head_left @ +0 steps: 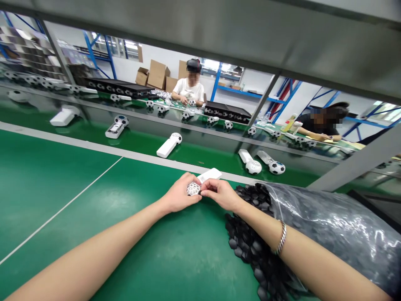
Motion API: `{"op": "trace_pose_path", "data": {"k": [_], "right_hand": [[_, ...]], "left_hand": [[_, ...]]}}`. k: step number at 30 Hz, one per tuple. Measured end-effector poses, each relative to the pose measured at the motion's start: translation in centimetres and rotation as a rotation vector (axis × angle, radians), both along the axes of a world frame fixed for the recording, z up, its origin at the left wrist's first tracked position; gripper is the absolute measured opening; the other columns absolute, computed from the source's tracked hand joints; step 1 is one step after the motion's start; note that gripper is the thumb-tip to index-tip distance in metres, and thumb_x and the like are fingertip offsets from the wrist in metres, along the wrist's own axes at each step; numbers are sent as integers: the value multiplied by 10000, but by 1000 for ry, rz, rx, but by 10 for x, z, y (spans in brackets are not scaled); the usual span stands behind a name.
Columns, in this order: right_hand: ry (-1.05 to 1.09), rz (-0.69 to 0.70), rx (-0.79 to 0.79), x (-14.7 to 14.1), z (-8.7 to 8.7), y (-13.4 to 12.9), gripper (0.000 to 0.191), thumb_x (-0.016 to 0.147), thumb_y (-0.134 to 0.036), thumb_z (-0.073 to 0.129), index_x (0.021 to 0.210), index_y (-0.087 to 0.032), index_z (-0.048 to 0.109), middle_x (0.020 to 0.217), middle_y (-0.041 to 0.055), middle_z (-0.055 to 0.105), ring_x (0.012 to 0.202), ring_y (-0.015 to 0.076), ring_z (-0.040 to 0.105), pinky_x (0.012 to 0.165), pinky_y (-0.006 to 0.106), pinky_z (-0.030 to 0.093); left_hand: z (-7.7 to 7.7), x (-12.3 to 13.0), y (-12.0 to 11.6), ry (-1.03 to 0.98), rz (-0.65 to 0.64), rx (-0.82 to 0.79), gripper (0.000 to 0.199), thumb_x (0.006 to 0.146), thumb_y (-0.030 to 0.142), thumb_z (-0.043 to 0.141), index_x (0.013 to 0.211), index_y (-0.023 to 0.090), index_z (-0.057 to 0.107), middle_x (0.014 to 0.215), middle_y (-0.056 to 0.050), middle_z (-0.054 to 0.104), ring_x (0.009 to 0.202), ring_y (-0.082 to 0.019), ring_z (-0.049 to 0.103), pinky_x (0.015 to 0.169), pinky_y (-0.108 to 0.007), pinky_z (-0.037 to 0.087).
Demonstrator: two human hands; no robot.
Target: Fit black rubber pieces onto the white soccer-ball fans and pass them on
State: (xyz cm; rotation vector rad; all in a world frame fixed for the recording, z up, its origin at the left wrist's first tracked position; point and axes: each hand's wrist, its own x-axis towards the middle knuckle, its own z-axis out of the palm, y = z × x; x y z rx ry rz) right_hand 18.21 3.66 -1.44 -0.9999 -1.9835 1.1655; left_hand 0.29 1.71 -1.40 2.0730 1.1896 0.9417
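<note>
Just above the green work surface, my left hand (181,194) is closed around the round, slotted white head of a football-shaped handheld device (193,189). Its white flat handle (211,174) points away toward the belt. At the right side of that head, my right hand (221,193) has its thumb and forefinger pinched together. A small dark bit shows at these fingertips, too small to name. Loose black faceted pieces (241,238) spill from a clear plastic bag (328,225) beneath and beside my right forearm.
Beyond a grey rail, a green belt (200,161) carries several white devices with football heads (169,145). Further back stand black trays (120,88) and more football heads. Two people (189,90) sit across the line. A slanted metal post (354,146) rises at right; a shelf hangs overhead.
</note>
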Motion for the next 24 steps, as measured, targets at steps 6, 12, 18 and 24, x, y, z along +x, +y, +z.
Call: {"op": "trace_pose_path", "data": {"k": [6,12,18,24], "right_hand": [[16,3,-78,0,3,5,125,673,-250,650,697,-153,574,651,-19,557,603,100,498,600,231,400],[-154,-55,-30,0,5,17,219,622,-267,700,601,-160,510,572,-45,507,540,85,450,505,201,358],[-312,27,97,-6,16,28,201,634,-278,701,635,-167,533,601,-43,545,571,94,504,523,196,386],[-779,-385,361,78,59,75,400,714,-370,617,1064,-190,546,1121,83,553,1073,209,484,921,301,350]], "left_hand": [[0,6,-1,-18,53,-24,218,627,191,585,834,202,519,867,5,465,846,-168,504,768,-288,409],[-3,11,0,-7,132,-35,189,636,177,549,817,202,501,848,12,465,802,-163,511,739,-288,405],[-5,11,3,10,149,-9,195,631,158,537,818,204,502,844,11,487,798,-165,519,725,-289,418],[-5,35,64,-4,221,163,236,633,132,553,855,204,518,911,-10,515,863,-170,549,775,-294,454]]}}
